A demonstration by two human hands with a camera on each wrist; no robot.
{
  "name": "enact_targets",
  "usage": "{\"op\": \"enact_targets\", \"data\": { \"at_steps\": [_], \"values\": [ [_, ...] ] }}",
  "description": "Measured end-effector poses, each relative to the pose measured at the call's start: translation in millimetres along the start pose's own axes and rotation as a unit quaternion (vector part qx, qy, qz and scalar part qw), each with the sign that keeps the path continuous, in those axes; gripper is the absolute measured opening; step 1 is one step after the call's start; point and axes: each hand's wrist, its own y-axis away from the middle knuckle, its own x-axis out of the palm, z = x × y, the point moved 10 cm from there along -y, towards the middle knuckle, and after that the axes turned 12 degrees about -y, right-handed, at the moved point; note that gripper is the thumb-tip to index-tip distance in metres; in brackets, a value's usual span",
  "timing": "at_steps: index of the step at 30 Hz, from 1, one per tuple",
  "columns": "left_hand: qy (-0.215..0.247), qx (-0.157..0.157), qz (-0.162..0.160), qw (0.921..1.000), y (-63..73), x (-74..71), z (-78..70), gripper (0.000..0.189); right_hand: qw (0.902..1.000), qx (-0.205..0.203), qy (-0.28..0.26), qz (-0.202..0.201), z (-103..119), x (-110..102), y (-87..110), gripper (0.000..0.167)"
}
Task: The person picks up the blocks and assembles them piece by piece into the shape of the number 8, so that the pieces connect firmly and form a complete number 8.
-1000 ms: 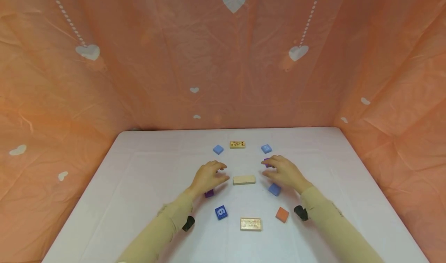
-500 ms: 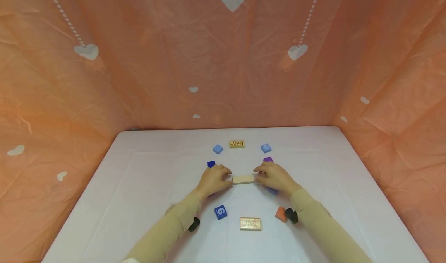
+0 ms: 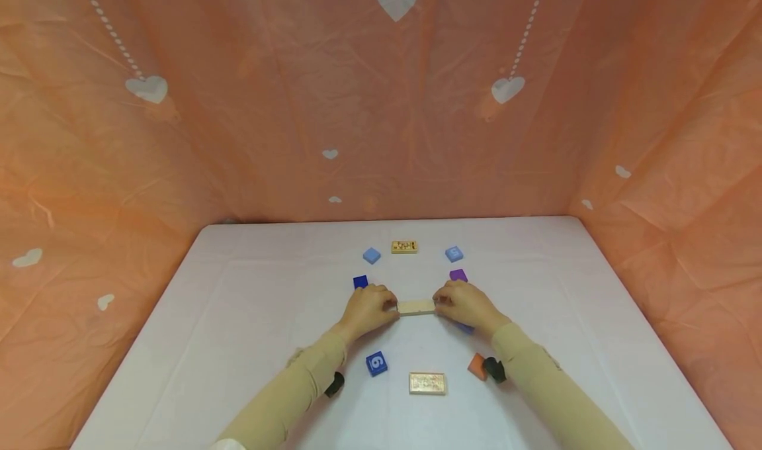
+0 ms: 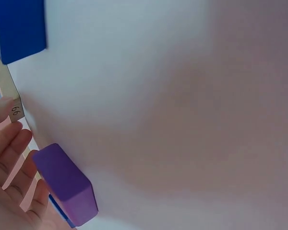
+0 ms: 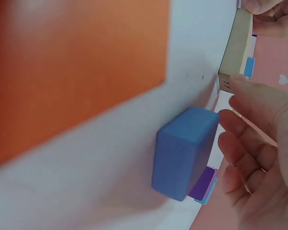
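Note:
A pale wooden block (image 3: 416, 308) lies lengthwise across the middle of the white table, with numbers written on its ends. At its left end my left hand (image 3: 367, 309) grips it with thumb and fingertips. My right hand (image 3: 470, 303) holds the opposite end in the same way. In the left wrist view the left thumb lies against the block's marked end (image 4: 16, 111), and the other fingers are bent beside it. The right wrist view has the right thumb at the block's other marked end (image 5: 225, 82). Part of each grip is hidden behind the fingers.
Around the hands lie a purple block (image 4: 62, 177), a blue block (image 5: 180, 151), an orange block (image 3: 477, 366) and a blue block marked 6 (image 3: 376, 363). Gold-faced blocks lie in front (image 3: 426, 383) and behind (image 3: 404, 247). Orange sheeting (image 3: 381, 139) surrounds the table.
Both hands have moved inward from either side to the ends of the wooden block, and their fingers have closed on it. The block stays in nearly the same place.

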Motion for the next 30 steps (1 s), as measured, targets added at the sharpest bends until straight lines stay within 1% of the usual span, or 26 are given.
{"op": "enact_targets", "data": {
  "at_steps": [2, 10, 16, 22, 30],
  "values": [
    [0.0, -0.002, 0.001, 1.0, -0.3, 0.0, -0.3, 0.025, 1.0, 0.001, 0.006, 0.0, -0.3, 0.5, -0.1, 0.024],
    [-0.015, 0.003, -0.001, 0.9999, -2.7, 0.4, -1.8, 0.025, 0.9999, 0.01, 0.001, 0.011, 1.1, 4.0, -3.0, 0.025],
    [-0.016, 0.0, 0.0, 0.9999, -5.5, -0.1, -2.1, 0.022, 0.9999, 0.011, 0.003, 0.009, 0.1, 3.8, -4.0, 0.023],
    [-0.01, -0.006, 0.001, 0.9999, -8.4, -0.9, -2.0, 0.021, 0.9998, 0.017, 0.0, 0.002, -0.8, 2.1, -5.3, 0.022],
    [-0.006, -0.009, 0.01, 0.9999, -9.8, -2.2, -2.7, 0.021, 0.9993, 0.036, -0.009, 0.008, -4.7, 4.4, -6.9, 0.023]
  ]
}}
